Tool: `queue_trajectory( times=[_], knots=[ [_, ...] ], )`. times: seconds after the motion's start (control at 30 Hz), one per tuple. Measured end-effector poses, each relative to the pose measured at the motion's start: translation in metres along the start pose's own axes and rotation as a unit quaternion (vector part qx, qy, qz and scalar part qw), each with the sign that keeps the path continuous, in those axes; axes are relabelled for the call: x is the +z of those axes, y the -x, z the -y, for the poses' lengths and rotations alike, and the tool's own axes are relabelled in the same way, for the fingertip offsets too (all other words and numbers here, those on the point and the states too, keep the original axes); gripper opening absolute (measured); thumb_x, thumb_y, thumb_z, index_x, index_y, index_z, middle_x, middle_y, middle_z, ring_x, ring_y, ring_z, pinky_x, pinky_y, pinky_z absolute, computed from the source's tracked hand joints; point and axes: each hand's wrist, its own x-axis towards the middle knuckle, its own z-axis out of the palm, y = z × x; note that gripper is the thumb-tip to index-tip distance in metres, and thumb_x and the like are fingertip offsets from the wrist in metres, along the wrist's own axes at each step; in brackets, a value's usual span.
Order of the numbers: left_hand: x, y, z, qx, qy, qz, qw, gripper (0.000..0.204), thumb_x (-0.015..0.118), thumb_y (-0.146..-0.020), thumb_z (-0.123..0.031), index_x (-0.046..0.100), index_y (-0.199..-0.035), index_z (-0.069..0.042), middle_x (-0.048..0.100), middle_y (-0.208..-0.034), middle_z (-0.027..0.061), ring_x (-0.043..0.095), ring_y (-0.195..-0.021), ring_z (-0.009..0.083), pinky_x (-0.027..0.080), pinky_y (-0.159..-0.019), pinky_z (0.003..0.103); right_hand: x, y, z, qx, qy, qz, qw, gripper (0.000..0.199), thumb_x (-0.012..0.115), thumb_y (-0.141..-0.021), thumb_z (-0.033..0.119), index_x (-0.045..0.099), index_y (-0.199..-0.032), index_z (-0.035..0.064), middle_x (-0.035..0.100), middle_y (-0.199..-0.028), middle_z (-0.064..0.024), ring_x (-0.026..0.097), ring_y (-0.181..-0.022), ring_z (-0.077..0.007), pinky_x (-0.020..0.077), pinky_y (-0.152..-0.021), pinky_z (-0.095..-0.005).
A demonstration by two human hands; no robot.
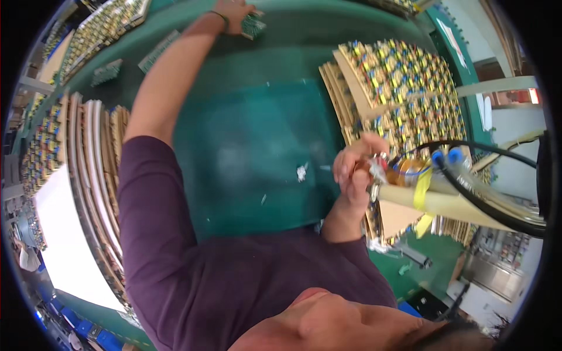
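My left arm reaches to the far edge of the mat, where my left hand (pixel 233 13) has its fingers closed on a small green circuit board (pixel 253 26). At the right, my right hand (pixel 355 167) is wrapped round the front end of a hose-fed dispenser (pixel 404 172), with amber and metal parts, blue fittings and yellow tape. A pale tube and black cables run from it to the right. More green circuit boards (pixel 159 51) lie left of my left forearm, one of them (pixel 108 72) farther out.
Stacked panels full of yellow-topped components (pixel 404 76) stand with cardboard sheets at the right. Upright cardboard dividers (pixel 93 169) and a white sheet (pixel 67 245) are at the left. White scraps (pixel 301 172) lie on the green mat (pixel 246 152).
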Motion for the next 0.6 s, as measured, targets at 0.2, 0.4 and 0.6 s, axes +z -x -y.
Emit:
queue_trajectory(
  times=[0.2,0.4,0.6],
  knots=[
    [0.064,-0.029,0.038,0.301,0.246,-0.136,0.911,0.061,0.065,-0.069,-0.017,0.047,-0.127,-0.013,0.048,-0.125,0.0204,0.048,-0.115,0.0383,0.039,-0.098,0.046,0.009,-0.008,0.001,-0.028,-0.001,0.015,1.000,0.066,0.066,-0.085,0.039,0.036,-0.132,0.0047,0.045,-0.064,-0.0001,0.037,-0.042,-0.0074,0.0313,-0.036,-0.0202],
    [0.072,-0.037,-0.006,0.044,0.007,-0.072,0.996,0.069,0.071,-0.066,-0.009,0.044,-0.128,-0.023,0.054,-0.120,0.0061,0.048,-0.117,0.0284,0.042,-0.093,0.042,0.005,0.004,-0.003,-0.020,-0.012,0.034,0.999,0.062,0.066,-0.084,0.037,0.037,-0.128,0.0052,0.045,-0.065,-0.0004,0.040,-0.043,-0.0071,0.0330,-0.038,-0.0198],
    [0.014,0.032,-0.027,0.063,0.049,-0.104,0.991,0.065,0.071,-0.067,-0.023,0.046,-0.127,-0.017,0.058,-0.111,0.0110,0.054,-0.106,0.0311,0.045,-0.089,0.042,0.007,0.011,0.008,0.006,-0.002,0.030,1.000,0.062,0.068,-0.084,0.035,0.037,-0.128,0.0039,0.046,-0.065,-0.0016,0.041,-0.045,-0.0078,0.0346,-0.040,-0.0206]
  ],
)
